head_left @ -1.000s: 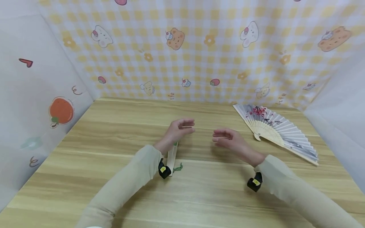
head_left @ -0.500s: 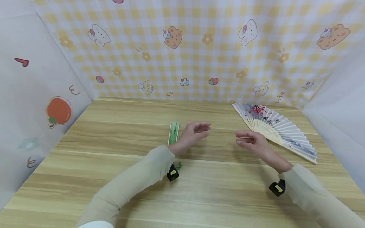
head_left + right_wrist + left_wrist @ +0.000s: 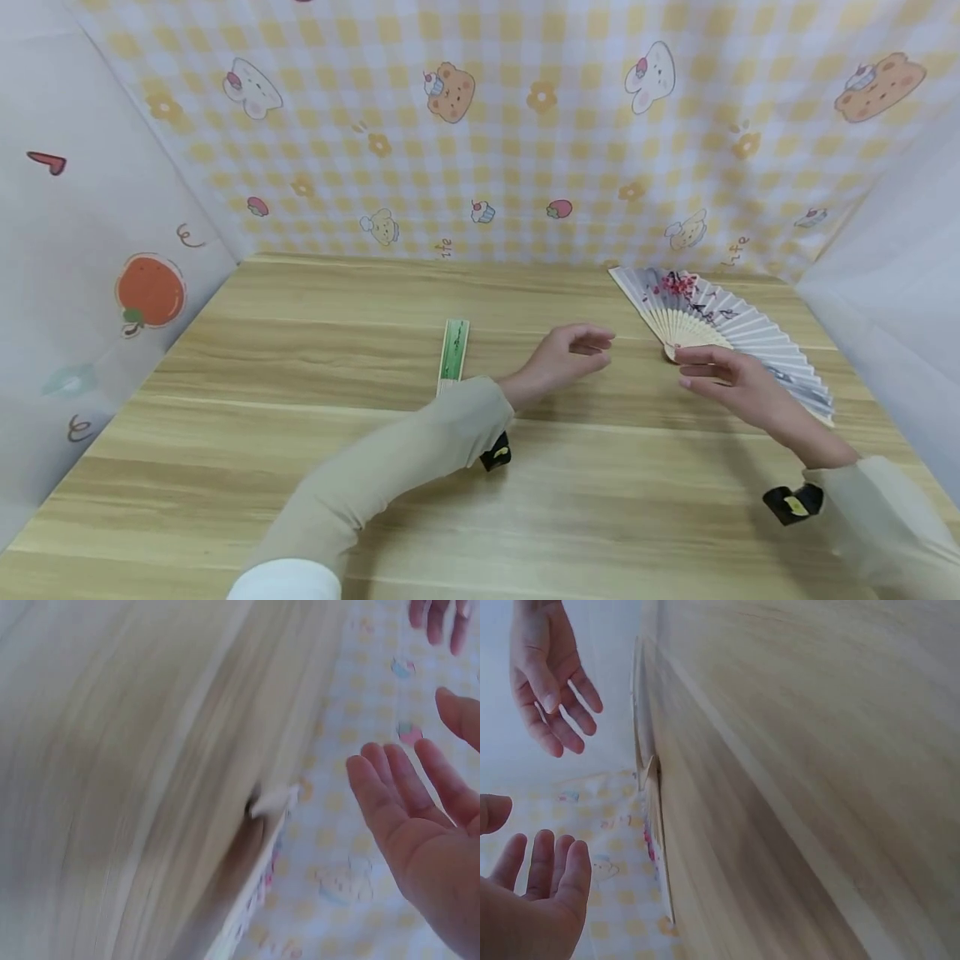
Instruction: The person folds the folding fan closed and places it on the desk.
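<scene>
An open folding fan (image 3: pixel 678 312) with a pale, blossom-printed leaf and light ribs lies at the right of the table. My right hand (image 3: pixel 738 383) hovers over its lower part, fingers relaxed and holding nothing, and hides some of it. To the left of the fan, my left hand (image 3: pixel 566 358) is in the air above the table, its fingers loosely bent around nothing. A folded fan (image 3: pixel 454 354) with a green leaf lies left of the left forearm, which hides its lower end. In the left wrist view the fan (image 3: pixel 654 825) shows edge-on beyond both hands.
The wood-grain table (image 3: pixel 315 333) reaches back to a yellow checked curtain (image 3: pixel 510 150) with cartoon prints. White sheets stand at the left (image 3: pixel 90 225) and right sides. Each wrist wears a small black camera.
Both hands have moved to the right, the right one to over the open fan. The left forearm has uncovered the green end of the folded fan. Both fans stay in place.
</scene>
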The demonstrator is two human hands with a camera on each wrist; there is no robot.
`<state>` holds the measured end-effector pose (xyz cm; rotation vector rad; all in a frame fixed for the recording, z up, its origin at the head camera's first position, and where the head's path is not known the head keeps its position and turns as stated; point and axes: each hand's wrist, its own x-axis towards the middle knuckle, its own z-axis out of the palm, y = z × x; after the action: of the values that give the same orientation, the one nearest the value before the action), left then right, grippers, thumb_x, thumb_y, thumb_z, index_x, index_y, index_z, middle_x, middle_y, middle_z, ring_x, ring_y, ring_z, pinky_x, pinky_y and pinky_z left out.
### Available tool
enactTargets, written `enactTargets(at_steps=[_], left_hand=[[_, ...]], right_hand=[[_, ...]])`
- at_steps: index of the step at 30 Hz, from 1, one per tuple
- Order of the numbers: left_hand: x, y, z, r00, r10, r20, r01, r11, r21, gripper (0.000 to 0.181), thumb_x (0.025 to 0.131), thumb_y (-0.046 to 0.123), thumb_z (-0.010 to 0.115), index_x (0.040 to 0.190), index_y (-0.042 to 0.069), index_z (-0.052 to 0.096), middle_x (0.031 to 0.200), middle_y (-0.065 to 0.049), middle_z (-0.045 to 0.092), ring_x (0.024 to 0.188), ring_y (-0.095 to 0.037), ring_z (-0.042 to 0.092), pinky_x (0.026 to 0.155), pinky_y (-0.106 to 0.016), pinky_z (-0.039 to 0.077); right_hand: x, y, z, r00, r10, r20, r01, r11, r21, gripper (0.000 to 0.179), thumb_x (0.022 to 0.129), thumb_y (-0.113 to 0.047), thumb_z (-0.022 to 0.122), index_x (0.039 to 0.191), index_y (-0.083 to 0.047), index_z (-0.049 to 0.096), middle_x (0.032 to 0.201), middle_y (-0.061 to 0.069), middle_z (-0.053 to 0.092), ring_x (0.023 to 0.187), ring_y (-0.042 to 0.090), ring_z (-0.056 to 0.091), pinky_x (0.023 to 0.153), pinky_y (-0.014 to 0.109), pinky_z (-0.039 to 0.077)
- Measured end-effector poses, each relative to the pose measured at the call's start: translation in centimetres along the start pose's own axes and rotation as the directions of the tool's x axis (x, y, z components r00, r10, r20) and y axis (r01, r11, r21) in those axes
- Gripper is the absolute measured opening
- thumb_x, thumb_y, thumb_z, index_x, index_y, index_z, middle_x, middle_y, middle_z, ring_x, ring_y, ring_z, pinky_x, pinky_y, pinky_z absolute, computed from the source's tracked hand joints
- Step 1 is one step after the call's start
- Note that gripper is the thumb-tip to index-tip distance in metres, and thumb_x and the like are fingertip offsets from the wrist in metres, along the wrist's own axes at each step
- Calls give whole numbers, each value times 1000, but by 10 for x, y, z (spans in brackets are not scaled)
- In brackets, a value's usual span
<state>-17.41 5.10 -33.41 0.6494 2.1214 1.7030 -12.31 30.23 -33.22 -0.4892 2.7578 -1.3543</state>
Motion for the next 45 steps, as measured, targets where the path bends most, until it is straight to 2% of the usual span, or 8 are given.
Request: enactTargets(at_steps=[8,15,22,26,29,32,39,45], left_hand=[[15,-3,22,999,-28,37,26,998,58,35,83,16,61,116,7,56,110,-5,59,90,-8,54,74,-15,45],[26,-11,49,996,-72,49,71,997,28,37,83,15,62,117,5,55,108,-3,60,89,-8,55,74,-15,44],[41,-11,67,998,-68,-12,69,997,30,37,81,16,64,117,8,55,106,1,59,91,-7,55,72,-15,44],[49,-12,73,996,-60,-60,62,997,42,37,82,18,64,117,11,55,107,3,59,92,-7,54,74,-16,44],[55,-15,76,995,-61,-75,64,997,34,36,83,20,63,118,13,55,108,1,58,92,-7,54,74,-17,44],[60,-17,79,994,-76,-80,78,997,22,37,83,21,62,118,15,55,108,0,57,92,-6,54,73,-18,45],[71,-17,85,984,-129,-125,130,992,-1,37,81,19,65,117,14,56,103,3,58,90,-7,55,72,-19,46],[76,-18,88,971,-203,-125,200,979,-34,40,80,19,66,118,15,55,106,2,57,93,-11,53,73,-21,45]], right_hand=[[-16,20,-27,1000,-27,-15,26,997,-75,35,81,-4,62,112,9,51,100,-26,54,89,-7,54,67,13,48],[-37,46,-54,996,92,-16,-93,991,-99,30,84,-8,60,113,-11,55,100,-30,51,86,-9,53,64,11,46],[-53,69,-74,979,195,-59,-203,958,-203,40,84,-17,61,114,8,51,96,-36,43,79,-13,51,60,11,45],[-58,74,-77,968,243,-67,-252,930,-269,47,85,-20,60,115,13,47,100,-5,60,76,-17,46,58,14,45],[-60,77,-78,957,286,-53,-288,909,-300,50,87,-23,58,118,14,44,109,31,52,74,-18,42,57,16,45],[-64,80,-80,946,323,-39,-318,893,-318,52,88,-25,56,119,15,43,113,37,46,74,-13,46,57,20,47],[-68,92,-86,913,404,-54,-399,858,-322,54,89,-30,52,120,14,42,110,36,46,91,42,53,58,36,50],[-67,102,-93,855,517,-41,-508,820,-265,67,91,-38,46,123,20,31,120,42,32,83,26,58,61,32,51]])
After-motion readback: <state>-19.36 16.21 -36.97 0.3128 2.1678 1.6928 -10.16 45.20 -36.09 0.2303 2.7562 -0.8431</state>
